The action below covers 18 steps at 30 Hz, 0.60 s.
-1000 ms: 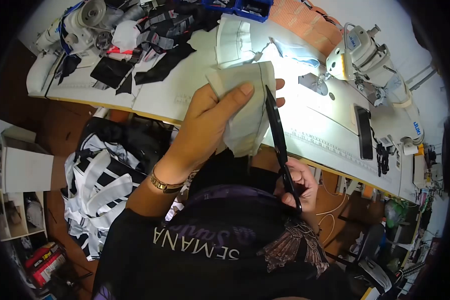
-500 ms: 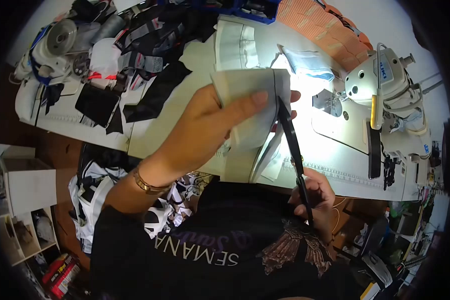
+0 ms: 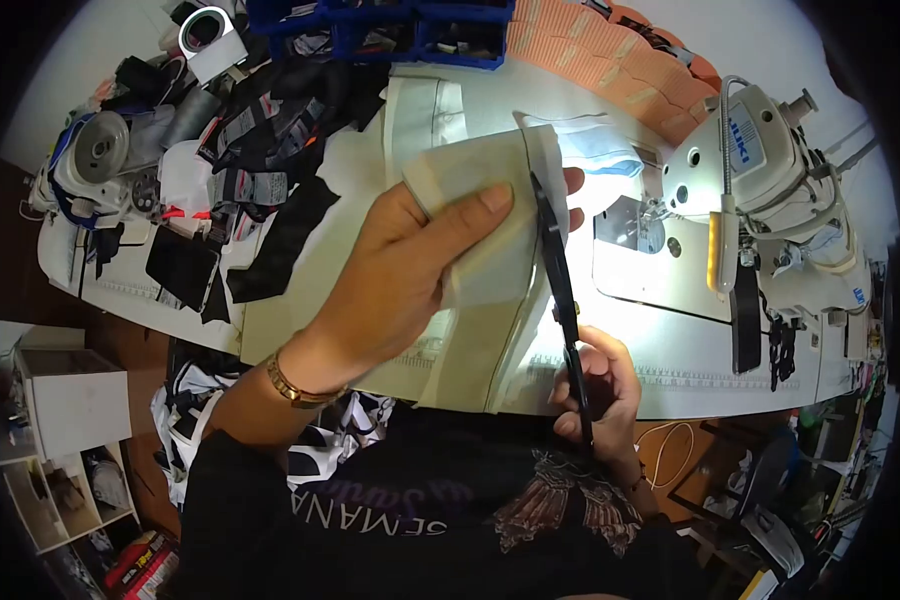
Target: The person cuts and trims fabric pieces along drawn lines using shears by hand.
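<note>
Pale grey-white fabric (image 3: pixel 470 160) with a seam near its right edge is gripped by my left hand (image 3: pixel 395 265). The thumb presses on top, and fingertips show past the right edge. Below that hand the cloth hangs to the table's front edge. My right hand (image 3: pixel 605 390), low on the right, is closed round the handles of black scissors (image 3: pixel 563 280). Their blades point up and away along the fabric's right edge, by the seam. Whether the blades are cutting into the cloth I cannot tell.
A lit JUKI sewing machine (image 3: pixel 730 150) stands to the right on the table. Dark cloth pieces (image 3: pixel 280 130) lie at the left, with blue bins (image 3: pixel 380 40) and an orange ribbed strip (image 3: pixel 600 55) behind. A light blue folded cloth (image 3: pixel 595 150) rests near the machine.
The view has shifted, showing more of the blue bins. The cloth's lower part has spread out below my left hand, and the scissors lie nearer the edge strip. Both hands keep their holds.
</note>
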Each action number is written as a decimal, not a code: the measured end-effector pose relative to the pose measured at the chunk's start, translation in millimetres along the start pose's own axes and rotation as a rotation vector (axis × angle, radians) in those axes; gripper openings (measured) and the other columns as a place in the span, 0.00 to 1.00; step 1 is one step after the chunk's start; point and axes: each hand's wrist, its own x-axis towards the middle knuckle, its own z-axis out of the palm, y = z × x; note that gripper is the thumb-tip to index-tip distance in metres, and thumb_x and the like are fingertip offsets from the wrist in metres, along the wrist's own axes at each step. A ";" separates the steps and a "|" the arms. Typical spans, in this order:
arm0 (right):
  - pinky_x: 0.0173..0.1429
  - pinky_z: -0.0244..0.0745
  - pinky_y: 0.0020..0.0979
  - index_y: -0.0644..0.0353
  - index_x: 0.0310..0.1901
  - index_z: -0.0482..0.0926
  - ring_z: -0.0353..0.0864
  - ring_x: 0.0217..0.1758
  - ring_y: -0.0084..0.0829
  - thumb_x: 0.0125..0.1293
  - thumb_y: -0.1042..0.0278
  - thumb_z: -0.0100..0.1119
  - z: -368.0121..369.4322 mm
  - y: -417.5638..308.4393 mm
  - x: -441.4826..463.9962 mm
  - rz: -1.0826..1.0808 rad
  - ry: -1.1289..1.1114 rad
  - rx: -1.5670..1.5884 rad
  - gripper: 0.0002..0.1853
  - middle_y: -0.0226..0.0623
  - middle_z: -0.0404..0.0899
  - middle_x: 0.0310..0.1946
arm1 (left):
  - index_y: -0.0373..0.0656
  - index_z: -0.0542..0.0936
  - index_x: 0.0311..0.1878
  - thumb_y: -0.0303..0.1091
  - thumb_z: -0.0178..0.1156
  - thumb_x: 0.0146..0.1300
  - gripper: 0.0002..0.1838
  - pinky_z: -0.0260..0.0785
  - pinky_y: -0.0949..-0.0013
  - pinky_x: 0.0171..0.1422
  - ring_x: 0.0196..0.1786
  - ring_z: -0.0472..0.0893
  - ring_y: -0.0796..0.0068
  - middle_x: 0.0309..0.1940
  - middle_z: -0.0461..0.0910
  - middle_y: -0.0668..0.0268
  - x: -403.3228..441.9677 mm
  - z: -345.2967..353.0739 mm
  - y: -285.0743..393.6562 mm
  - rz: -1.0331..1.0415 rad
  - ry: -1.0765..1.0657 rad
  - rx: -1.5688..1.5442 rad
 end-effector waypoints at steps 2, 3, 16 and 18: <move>0.32 0.63 0.17 0.66 0.60 0.60 0.69 0.28 0.17 0.40 0.66 0.77 -5.5 -2.8 0.1 0.035 0.004 0.034 0.45 0.29 0.71 0.27 | 0.30 0.65 0.58 0.32 0.45 0.68 0.19 0.70 0.68 0.56 0.53 0.76 0.67 0.52 0.73 0.54 3.2 12.2 -8.8 0.029 0.048 -0.077; 0.32 0.62 0.17 0.66 0.60 0.60 0.68 0.28 0.17 0.40 0.67 0.77 -9.2 -3.4 0.3 0.035 0.001 0.032 0.46 0.29 0.71 0.27 | 0.30 0.65 0.58 0.33 0.45 0.68 0.19 0.70 0.68 0.56 0.53 0.75 0.67 0.52 0.73 0.54 5.9 15.0 -12.5 0.041 0.045 -0.076; 0.34 0.64 0.20 0.66 0.61 0.59 0.69 0.29 0.19 0.39 0.61 0.77 -16.5 -8.8 4.7 0.170 0.033 0.063 0.48 0.29 0.69 0.29 | 0.33 0.57 0.64 0.30 0.44 0.67 0.23 0.67 0.57 0.60 0.59 0.70 0.49 0.59 0.64 0.45 12.0 19.1 -26.7 0.109 0.113 -0.089; 0.34 0.63 0.20 0.66 0.61 0.60 0.69 0.30 0.19 0.38 0.63 0.78 -14.3 -9.8 4.7 0.179 0.044 0.090 0.48 0.28 0.68 0.27 | 0.33 0.57 0.64 0.29 0.43 0.67 0.23 0.67 0.57 0.60 0.59 0.69 0.49 0.59 0.64 0.44 9.9 14.3 -28.8 0.111 0.105 -0.114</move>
